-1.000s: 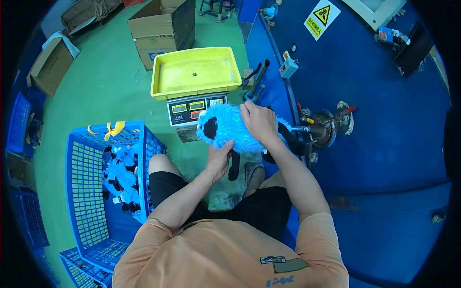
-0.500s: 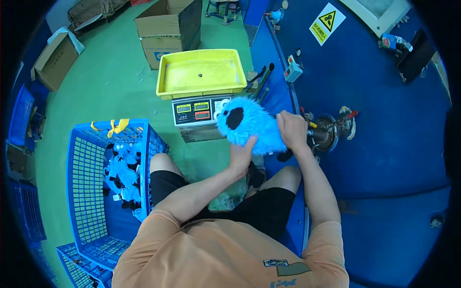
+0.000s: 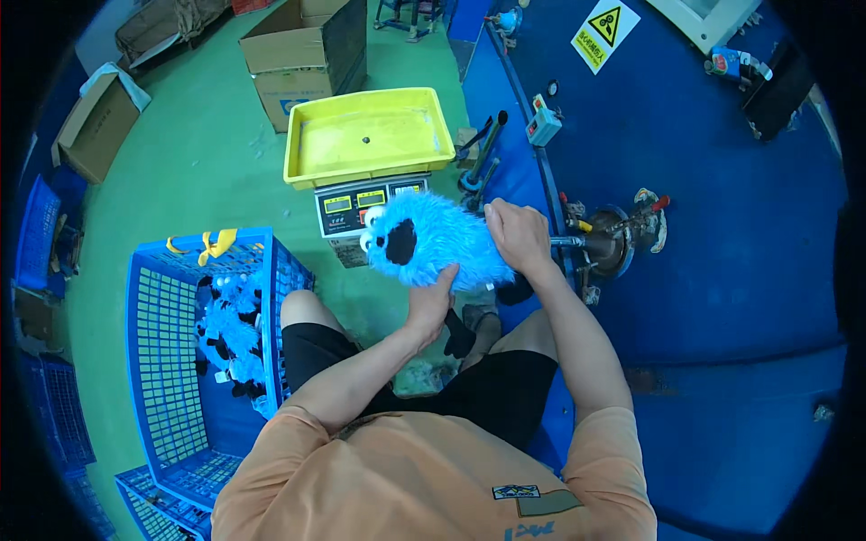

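A furry blue plush toy [image 3: 451,242] with white bulging eyes and a black mouth patch lies sideways between my hands, its head to the left. My left hand [image 3: 430,302] grips its lower side, thumb on the fur. Closed on the toy's right end is my right hand [image 3: 519,236]. Just right of that hand, a short metal pipe [image 3: 566,241] sticks out of a round metal fitting [image 3: 611,242] on the blue machine [image 3: 713,270]. My right hand hides the pipe's tip, so I cannot tell whether it touches the toy. Dark limbs hang beneath the toy.
On my left stands a blue plastic basket [image 3: 162,361] holding several similar blue plush toys [image 3: 233,329]. Ahead, a yellow tray [image 3: 361,167] rests on a digital scale [image 3: 336,216]. Cardboard boxes [image 3: 298,86] stand farther back on the green floor. A small switch box [image 3: 543,126] is on the machine.
Both hands have shifted left with the plush toy, away from the fitting. The metal pipe now shows to the right of my right hand. The whole view has shifted slightly.
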Available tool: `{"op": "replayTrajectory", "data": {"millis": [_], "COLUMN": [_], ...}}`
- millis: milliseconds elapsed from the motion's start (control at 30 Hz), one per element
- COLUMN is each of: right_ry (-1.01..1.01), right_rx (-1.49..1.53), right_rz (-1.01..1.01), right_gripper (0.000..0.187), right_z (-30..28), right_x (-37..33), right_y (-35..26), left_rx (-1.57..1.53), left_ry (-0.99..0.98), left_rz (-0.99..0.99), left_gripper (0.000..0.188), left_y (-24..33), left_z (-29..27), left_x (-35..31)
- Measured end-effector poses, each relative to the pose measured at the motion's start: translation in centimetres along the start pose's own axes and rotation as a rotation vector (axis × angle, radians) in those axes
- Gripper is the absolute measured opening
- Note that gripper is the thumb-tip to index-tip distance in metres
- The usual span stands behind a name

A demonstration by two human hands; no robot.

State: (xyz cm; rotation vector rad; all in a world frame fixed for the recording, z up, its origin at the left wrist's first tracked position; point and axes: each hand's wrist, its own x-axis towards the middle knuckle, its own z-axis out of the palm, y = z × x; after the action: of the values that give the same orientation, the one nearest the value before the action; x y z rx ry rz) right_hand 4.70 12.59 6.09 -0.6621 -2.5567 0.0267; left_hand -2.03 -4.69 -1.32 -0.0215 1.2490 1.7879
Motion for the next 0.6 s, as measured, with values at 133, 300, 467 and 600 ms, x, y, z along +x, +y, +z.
{"op": "replayTrajectory", "data": {"millis": [133, 300, 467, 600], "right_ry": [-0.044, -0.086, -0.095, -0.102], "right_rx": [-0.009, 0.021, 0.017, 0.036], "right_rz": [0.063, 0.098, 0.046, 0.074], "right_gripper": [0.028, 0.027, 0.027, 0.028], "right_z": [-0.4, -0.5, -0.1, -0.1], "right_x": [0.1, 0.2, 0.3, 0.5], "right_y": [-0.6, -0.7, -0.9, -1.1], "left_rx": [0.074, 0.087, 0.034, 0.061], "left_ry": [-0.074, -0.055, -0.031, -0.019], "left_rz": [0.179, 0.239, 0.068, 0.154], "left_gripper": [0.024, 0.026, 0.028, 0.029], "left_y": [1.0, 1.3, 0.6, 1.4], "left_z": [0.0, 0.0, -0.5, -0.4], "left_x": [1.0, 0.9, 0.1, 0.9]}}
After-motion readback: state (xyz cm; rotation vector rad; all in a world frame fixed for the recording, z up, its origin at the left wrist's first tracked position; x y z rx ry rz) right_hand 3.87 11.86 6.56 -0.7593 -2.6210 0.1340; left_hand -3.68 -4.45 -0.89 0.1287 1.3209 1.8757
